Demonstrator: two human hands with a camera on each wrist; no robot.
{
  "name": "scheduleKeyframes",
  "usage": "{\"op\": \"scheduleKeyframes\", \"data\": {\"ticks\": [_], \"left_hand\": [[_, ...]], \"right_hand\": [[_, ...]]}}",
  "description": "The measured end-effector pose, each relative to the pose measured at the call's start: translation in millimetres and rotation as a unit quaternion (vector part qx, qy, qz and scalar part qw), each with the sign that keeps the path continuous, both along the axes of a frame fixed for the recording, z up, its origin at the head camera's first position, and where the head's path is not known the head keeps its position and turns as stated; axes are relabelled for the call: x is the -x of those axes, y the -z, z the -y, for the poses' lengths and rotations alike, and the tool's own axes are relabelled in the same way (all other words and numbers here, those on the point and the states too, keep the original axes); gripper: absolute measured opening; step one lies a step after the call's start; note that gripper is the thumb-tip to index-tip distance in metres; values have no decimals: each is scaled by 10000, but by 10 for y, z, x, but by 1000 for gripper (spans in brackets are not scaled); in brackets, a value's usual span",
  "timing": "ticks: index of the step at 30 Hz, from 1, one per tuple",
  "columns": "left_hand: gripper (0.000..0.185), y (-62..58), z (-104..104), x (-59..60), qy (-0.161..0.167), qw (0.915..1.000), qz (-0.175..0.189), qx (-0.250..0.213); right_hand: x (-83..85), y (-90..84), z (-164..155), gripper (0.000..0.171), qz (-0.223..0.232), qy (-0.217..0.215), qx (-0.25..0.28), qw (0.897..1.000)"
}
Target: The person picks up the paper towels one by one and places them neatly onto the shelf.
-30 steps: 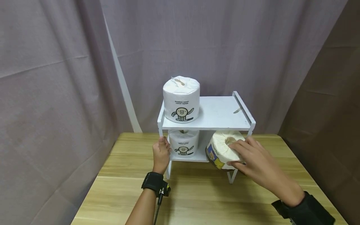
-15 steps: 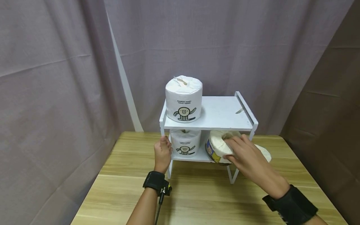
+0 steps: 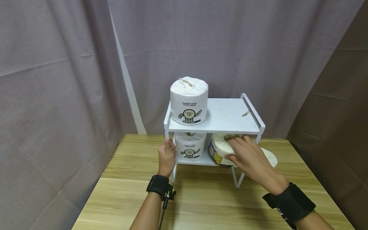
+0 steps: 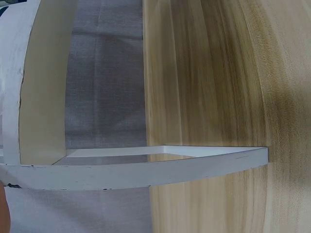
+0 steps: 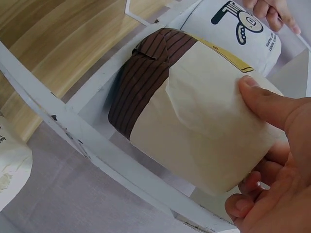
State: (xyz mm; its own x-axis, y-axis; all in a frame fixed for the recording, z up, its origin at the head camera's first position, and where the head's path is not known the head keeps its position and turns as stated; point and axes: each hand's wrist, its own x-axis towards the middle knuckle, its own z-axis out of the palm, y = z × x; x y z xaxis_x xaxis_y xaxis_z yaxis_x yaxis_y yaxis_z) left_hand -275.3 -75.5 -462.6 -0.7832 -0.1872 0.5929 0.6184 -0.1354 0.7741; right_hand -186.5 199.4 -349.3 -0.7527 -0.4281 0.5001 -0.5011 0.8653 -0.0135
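Observation:
A two-tier white shelf (image 3: 227, 111) stands on the table. My left hand (image 3: 166, 156) grips its left upright (image 4: 121, 175). With fingers in the core and thumb on the side, my right hand (image 3: 247, 156) grips a cream toilet roll (image 3: 219, 150) with a brown, yellow and blue printed band. In the right wrist view this toilet roll (image 5: 204, 116) is slightly tilted, at the lower tier's right half; contact with that tier is unclear. Left of it, a white toilet roll (image 3: 190, 147) stands on the same tier. Another white toilet roll (image 3: 189, 102) stands on the upper tier's left.
One more pale roll (image 3: 270, 156) is on the wooden table (image 3: 132, 198), right of the shelf and partly behind my right hand. The top tier overhangs the held roll closely. Grey curtains (image 3: 230, 48) hang behind the table.
My right hand has moved left and inward, carrying the cream toilet roll further into the lower tier. The pale roll on the right has come into sight. My left hand keeps its grip.

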Motion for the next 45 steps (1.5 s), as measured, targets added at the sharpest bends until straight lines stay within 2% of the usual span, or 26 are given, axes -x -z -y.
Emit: {"op": "scheduleKeyframes", "data": {"ticks": [18,29,34,38,41,45], "left_hand": [[83,-38,-43,-13,148,9999,-21,24],[85,2,-2,-42,48,9998,90,166],[88,-13,18,-21,-9,9997,69,215],[89,-3,26,0,62,9999,92,114],[89,9,24,9,88,9999,109,71],[89,5,19,2,87,9999,111,12]], "right_hand": [[77,-85,35,57,337,149,-241,9990],[50,-135,-31,69,776,-315,-481,9953],[36,-232,-97,71,930,-602,-855,9902],[47,-291,-131,72,723,-760,-1415,9844],[59,-321,-144,71,455,-673,-1934,9778],[74,-340,-148,59,203,-592,-2450,9675]]}}
